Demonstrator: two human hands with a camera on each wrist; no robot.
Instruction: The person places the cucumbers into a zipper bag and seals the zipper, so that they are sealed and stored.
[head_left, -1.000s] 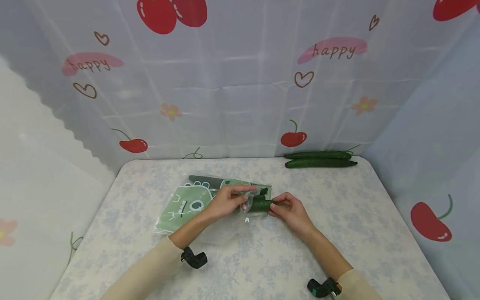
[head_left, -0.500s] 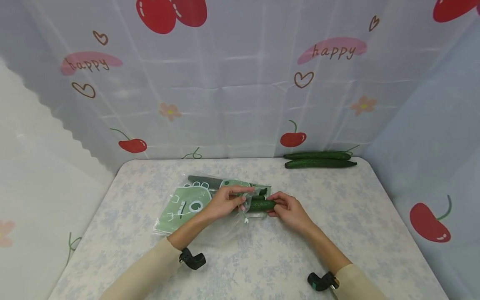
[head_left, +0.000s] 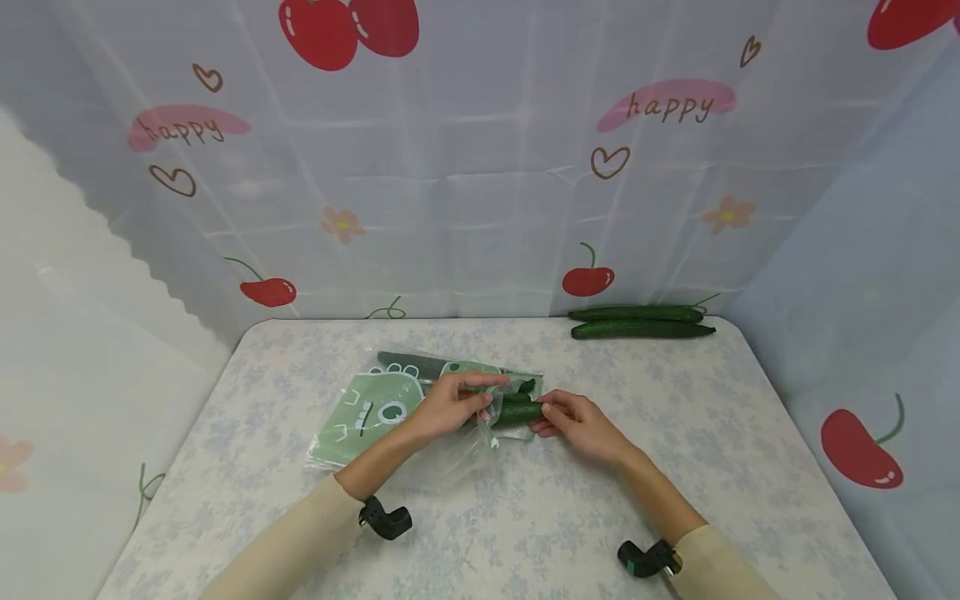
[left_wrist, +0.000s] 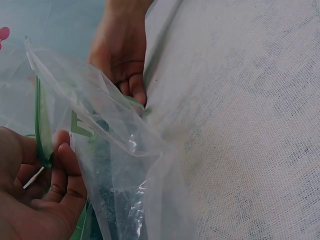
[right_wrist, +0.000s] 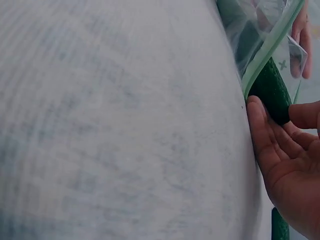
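Note:
A clear zip bag [head_left: 352, 425] with a green cartoon print lies on the table, its mouth facing right. My left hand [head_left: 450, 406] pinches the bag's edge by the green zip strip [left_wrist: 43, 125]. My right hand [head_left: 583, 423] holds the outer end of a cucumber [head_left: 519, 412] between thumb and fingers. That cucumber reaches through the bag's mouth; in the right wrist view its tip [right_wrist: 274, 97] still sticks out past the green strip. Another dark green cucumber [head_left: 412, 362] shows through the plastic along the bag's far side. My left hand and the plastic hide part of the contents.
Two more cucumbers [head_left: 642, 330] lie side by side at the table's back right edge. A printed curtain [head_left: 450, 233] stands behind the table [head_left: 285, 533] and along its sides. Each wrist wears a small black camera [head_left: 386, 518].
My right hand has moved slightly left, and the cucumber has slid a little deeper into the bag. The left hand stays at the bag's mouth almost unmoved.

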